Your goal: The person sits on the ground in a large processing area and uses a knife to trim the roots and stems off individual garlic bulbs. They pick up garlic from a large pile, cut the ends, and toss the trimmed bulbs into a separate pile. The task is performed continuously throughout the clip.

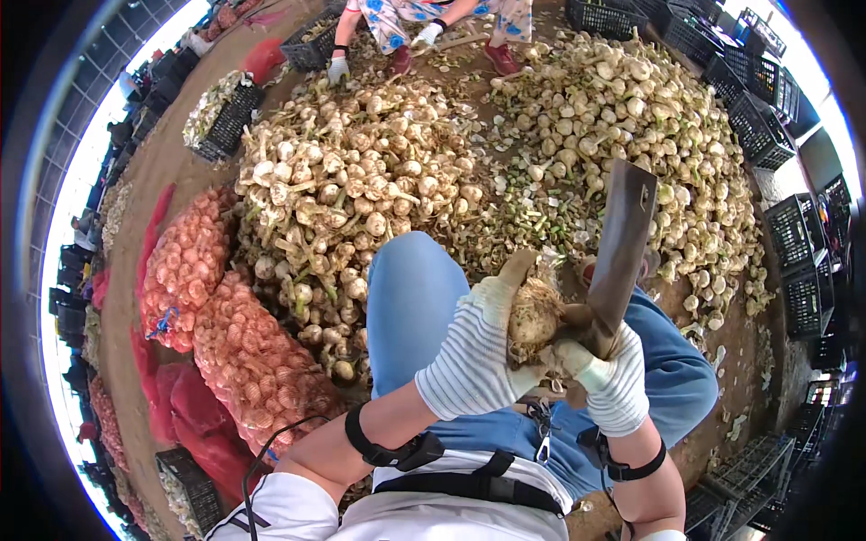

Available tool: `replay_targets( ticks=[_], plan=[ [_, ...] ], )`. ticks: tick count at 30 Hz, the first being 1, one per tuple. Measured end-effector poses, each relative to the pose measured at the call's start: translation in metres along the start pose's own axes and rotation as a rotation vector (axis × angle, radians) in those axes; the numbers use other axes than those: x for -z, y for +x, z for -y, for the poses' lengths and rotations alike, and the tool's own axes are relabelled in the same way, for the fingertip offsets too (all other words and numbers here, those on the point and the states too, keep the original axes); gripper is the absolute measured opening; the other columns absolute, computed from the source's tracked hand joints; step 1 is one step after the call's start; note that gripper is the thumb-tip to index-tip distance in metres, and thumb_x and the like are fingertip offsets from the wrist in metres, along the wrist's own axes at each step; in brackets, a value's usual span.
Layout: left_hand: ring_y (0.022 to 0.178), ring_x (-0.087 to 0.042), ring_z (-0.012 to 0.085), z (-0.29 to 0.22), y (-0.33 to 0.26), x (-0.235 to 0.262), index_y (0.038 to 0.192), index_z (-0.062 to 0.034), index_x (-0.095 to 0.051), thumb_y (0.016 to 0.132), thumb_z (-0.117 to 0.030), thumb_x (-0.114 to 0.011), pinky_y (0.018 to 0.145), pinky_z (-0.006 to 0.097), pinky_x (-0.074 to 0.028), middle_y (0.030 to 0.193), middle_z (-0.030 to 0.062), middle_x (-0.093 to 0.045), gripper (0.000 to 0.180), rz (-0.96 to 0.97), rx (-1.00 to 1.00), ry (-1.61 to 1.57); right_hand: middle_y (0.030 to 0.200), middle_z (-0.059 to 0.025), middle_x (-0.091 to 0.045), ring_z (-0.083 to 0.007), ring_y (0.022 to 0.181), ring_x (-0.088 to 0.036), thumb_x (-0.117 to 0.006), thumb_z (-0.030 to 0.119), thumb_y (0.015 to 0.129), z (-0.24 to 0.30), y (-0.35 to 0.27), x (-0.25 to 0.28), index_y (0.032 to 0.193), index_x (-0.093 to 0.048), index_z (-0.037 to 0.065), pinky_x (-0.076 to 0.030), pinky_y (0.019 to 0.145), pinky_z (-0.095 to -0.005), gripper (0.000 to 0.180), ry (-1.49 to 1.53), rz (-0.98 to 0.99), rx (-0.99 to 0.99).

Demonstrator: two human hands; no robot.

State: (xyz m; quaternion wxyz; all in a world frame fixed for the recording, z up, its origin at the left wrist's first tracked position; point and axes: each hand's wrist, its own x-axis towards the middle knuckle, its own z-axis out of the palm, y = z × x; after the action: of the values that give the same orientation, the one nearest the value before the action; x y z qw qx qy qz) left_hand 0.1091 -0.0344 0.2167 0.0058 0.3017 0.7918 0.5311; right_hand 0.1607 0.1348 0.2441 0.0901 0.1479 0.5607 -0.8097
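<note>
My left hand [474, 352], in a striped white glove, grips a garlic bulb [532, 311] with its roots turned up, over my lap in blue jeans [410, 298]. My right hand [609, 379], also gloved, is closed on the handle of a broad cleaver [622, 243]. The blade stands upright and its lower edge touches the bulb's right side. A big heap of garlic bulbs [361, 180] lies on the ground just in front of my knees.
A second garlic heap [631, 117] lies to the right. Red mesh sacks of garlic [225, 334] lie at the left. Black plastic crates [767, 117] line the right side and the back. Another person [406, 27] in gloves sits at the far side.
</note>
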Motion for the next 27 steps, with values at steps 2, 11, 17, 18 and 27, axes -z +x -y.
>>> replay_targets(
  ticks=[2, 11, 17, 18, 27],
  plan=[
    [0.103, -0.056, 0.0282, 0.004, -0.002, -0.001, 0.143, 0.0012, -0.016, 0.061, -0.018, -0.079, 0.099, 0.04, -0.037, 0.11, 0.0147, -0.056, 0.105, -0.015, 0.046, -0.02, 0.086, -0.009, -0.065, -0.0156, 0.078, -0.065, -0.071, 0.003, 0.075, 0.005, -0.002, -0.002, 0.112, -0.05, -0.003, -0.053, 0.072, -0.0274, 0.043, -0.029, 0.021, -0.024],
    [0.092, -0.055, 0.0353, 0.016, -0.007, 0.001, 0.139, -0.0023, -0.029, 0.052, -0.033, -0.086, 0.082, 0.043, -0.043, 0.105, 0.0187, -0.054, 0.108, -0.127, -0.08, 0.207, 0.081, -0.0065, -0.063, -0.0093, 0.074, -0.061, -0.069, -0.001, 0.075, -0.009, -0.003, -0.007, 0.102, -0.055, -0.001, -0.051, 0.066, -0.0237, 0.03, -0.453, -0.044, 0.095],
    [0.098, -0.052, 0.0365, 0.012, -0.006, 0.004, 0.14, -0.0058, -0.029, 0.047, -0.043, -0.088, 0.084, 0.046, -0.042, 0.112, 0.0184, -0.051, 0.116, -0.198, -0.17, 0.312, 0.072, -0.0036, -0.06, -0.0081, 0.063, -0.055, -0.058, -0.003, 0.082, -0.019, 0.017, 0.009, 0.085, -0.055, 0.0, -0.046, 0.057, -0.0219, 0.005, -0.357, -0.221, 0.19],
    [0.099, -0.052, 0.0363, 0.013, -0.006, 0.004, 0.14, -0.006, -0.029, 0.047, -0.045, -0.088, 0.085, 0.046, -0.042, 0.113, 0.0183, -0.051, 0.117, -0.201, -0.187, 0.303, 0.072, -0.0036, -0.06, -0.0083, 0.062, -0.056, -0.057, -0.003, 0.083, -0.022, 0.022, 0.015, 0.084, -0.055, 0.0, -0.046, 0.057, -0.022, 0.004, -0.379, -0.258, 0.217],
    [0.093, -0.053, 0.0356, 0.031, -0.01, 0.003, 0.138, -0.0098, -0.032, 0.051, -0.048, -0.084, 0.079, 0.046, -0.042, 0.107, 0.0161, -0.052, 0.109, -0.243, -0.243, 0.313, 0.078, -0.0039, -0.062, -0.0098, 0.073, -0.059, -0.067, -0.002, 0.073, -0.003, -0.003, 0.0, 0.097, -0.057, -0.002, -0.049, 0.062, -0.0219, 0.026, -0.163, 0.04, 0.005]
  ],
)
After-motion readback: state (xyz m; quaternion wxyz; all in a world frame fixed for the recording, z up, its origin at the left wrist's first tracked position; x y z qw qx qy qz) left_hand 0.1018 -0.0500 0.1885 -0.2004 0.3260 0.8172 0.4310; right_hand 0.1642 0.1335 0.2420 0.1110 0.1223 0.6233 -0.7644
